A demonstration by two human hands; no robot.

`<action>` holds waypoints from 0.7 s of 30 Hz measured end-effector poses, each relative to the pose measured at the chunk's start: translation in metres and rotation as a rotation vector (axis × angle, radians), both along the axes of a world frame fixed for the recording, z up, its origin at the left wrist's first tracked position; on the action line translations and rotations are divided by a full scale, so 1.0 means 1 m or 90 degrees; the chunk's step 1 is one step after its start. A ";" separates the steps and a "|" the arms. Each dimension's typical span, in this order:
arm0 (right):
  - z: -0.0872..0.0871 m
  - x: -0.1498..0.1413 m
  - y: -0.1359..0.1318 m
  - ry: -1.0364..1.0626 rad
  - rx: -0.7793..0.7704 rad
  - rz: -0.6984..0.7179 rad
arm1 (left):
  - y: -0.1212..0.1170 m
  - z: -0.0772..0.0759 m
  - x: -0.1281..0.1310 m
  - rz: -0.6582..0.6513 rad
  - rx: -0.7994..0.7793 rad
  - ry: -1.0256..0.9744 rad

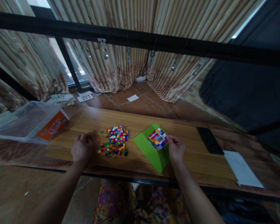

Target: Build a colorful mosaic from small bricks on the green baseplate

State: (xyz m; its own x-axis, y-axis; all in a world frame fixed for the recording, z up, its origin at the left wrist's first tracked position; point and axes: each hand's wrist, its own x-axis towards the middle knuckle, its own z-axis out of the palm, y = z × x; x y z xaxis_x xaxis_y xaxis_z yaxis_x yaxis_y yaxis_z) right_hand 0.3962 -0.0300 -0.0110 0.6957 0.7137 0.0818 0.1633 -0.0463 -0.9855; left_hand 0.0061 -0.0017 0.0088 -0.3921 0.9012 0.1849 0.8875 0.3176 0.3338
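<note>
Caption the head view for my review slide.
Right hand at a colourful brick build on a green baseplate, left hand beside loose bricks.

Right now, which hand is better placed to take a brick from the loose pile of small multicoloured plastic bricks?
Probably the left hand: it is close beside the pile. The right hand is farther off, at the edge of the multicoloured brick block on the flat green studded baseplate.

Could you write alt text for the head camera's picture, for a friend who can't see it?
A person's right hand is at the edge of a colourful brick build on a green plate. The left hand is beside loose bricks on a wooden board; a clear bin stands far left.
</note>
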 end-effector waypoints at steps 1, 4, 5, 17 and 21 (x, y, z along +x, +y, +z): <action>0.001 0.000 -0.001 0.008 -0.001 0.005 | 0.000 0.000 0.000 -0.001 0.000 0.001; 0.005 0.002 -0.005 0.043 -0.008 0.021 | 0.001 -0.001 -0.001 -0.003 -0.003 0.000; 0.007 0.003 -0.007 0.055 -0.004 0.018 | 0.001 -0.002 -0.001 -0.003 -0.006 0.000; 0.034 -0.069 -0.067 -0.104 0.049 0.161 | 0.001 -0.006 0.000 0.000 0.012 0.009; 0.027 -0.105 -0.076 -0.180 -0.013 0.338 | 0.000 -0.006 -0.001 -0.007 0.008 0.001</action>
State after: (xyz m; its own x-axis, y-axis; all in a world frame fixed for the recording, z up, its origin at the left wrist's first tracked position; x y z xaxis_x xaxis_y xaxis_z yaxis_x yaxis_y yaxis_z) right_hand 0.2908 -0.1058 0.0157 0.1967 0.9611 0.1939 0.4245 0.0948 -0.9005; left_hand 0.0054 -0.0014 0.0024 -0.3814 0.9033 0.1966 0.8916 0.3033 0.3364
